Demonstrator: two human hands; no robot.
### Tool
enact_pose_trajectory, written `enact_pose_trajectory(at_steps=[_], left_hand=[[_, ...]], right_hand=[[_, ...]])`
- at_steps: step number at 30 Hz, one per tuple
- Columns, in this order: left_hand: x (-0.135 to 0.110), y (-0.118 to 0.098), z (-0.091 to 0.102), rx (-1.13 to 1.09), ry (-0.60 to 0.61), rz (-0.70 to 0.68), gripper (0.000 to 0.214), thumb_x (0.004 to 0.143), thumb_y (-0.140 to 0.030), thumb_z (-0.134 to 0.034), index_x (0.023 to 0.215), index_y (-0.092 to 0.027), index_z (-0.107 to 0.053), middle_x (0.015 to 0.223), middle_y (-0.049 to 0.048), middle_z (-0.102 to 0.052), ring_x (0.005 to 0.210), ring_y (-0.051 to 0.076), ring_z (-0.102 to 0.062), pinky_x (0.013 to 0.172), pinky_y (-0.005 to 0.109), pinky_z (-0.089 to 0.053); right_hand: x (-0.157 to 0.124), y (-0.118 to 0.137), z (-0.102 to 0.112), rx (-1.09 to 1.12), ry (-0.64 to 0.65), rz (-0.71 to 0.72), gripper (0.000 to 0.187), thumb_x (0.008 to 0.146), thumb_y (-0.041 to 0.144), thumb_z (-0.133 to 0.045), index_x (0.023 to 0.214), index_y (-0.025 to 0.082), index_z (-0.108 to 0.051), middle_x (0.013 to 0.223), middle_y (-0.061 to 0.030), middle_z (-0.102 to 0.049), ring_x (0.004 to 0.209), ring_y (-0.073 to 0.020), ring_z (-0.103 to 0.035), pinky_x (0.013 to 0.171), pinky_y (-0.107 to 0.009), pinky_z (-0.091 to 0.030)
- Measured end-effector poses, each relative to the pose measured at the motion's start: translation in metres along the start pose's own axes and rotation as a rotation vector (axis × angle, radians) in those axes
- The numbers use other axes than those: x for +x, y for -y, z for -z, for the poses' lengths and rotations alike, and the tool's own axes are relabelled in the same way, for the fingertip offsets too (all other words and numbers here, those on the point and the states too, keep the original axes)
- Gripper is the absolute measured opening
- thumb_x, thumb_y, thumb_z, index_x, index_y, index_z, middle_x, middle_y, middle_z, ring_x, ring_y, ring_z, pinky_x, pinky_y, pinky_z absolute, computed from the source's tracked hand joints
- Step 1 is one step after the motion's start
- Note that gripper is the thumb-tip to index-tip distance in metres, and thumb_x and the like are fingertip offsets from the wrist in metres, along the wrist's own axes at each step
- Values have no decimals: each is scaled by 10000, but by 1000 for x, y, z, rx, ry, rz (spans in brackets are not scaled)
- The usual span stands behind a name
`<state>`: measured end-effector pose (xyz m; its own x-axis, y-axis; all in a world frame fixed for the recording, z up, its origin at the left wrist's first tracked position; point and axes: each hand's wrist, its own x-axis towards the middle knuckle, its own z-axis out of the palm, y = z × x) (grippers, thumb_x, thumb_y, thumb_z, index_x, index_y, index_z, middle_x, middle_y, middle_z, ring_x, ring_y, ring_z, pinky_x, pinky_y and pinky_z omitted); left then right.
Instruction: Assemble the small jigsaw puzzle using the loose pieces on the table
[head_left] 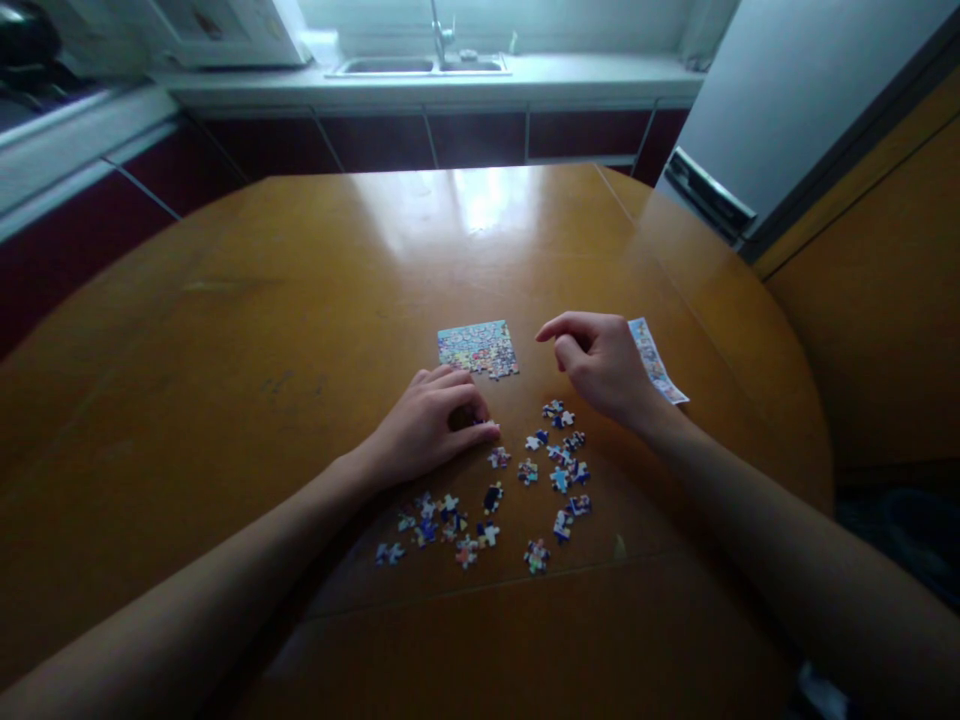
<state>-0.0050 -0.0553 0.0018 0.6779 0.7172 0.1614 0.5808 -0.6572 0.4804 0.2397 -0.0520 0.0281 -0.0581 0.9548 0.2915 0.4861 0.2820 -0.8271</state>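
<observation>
My left hand [437,418] rests low over the table, its thumb and fingers closed on a jigsaw puzzle piece [487,424] that is mostly hidden. Just beyond it lies a partly assembled jigsaw puzzle [478,347], with a straight far edge and an uneven near edge. To the right of the puzzle is my right hand [600,362], index finger stretched toward it and thumb a little apart, with nothing visible between them. Loose pieces lie nearer to me: a dark piece [493,497], a multicoloured piece [536,555] and several others in clusters.
A folded printed sheet [657,362] lies beside my right wrist, partly covered by it. The wooden table [225,330] has a rounded outline. Past its far edge are a counter with a sink [390,66] and a tap [441,35]; a refrigerator [810,100] stands at the right.
</observation>
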Motion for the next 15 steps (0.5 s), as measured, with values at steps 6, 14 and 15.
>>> enact_pose_trajectory(at_steps=[6,14,15], left_hand=[[1,-2,3,-87,-48,28,257,915,-328,-604,707,-180,-570,782,14,-601,817,172,-535,772,315,-394],[-1,-7,4,-39,-60,27,187,828,-205,-588,663,-177,-502,746,2,-556,781,160,-513,741,311,-390],[-1,-7,4,-43,-63,29,149,821,-201,-591,692,-178,-520,762,3,-562,788,161,-517,744,311,-396]], right_hand=[[-1,-1,0,-5,-3,7,254,794,173,-493,834,162,-743,604,0,-592,559,-119,-487,552,-291,-351],[0,1,1,11,1,16,247,782,158,-494,808,154,-740,593,2,-593,535,-111,-479,539,-286,-350],[0,2,1,8,3,14,249,782,158,-494,813,154,-742,589,4,-590,530,-110,-475,535,-285,-348]])
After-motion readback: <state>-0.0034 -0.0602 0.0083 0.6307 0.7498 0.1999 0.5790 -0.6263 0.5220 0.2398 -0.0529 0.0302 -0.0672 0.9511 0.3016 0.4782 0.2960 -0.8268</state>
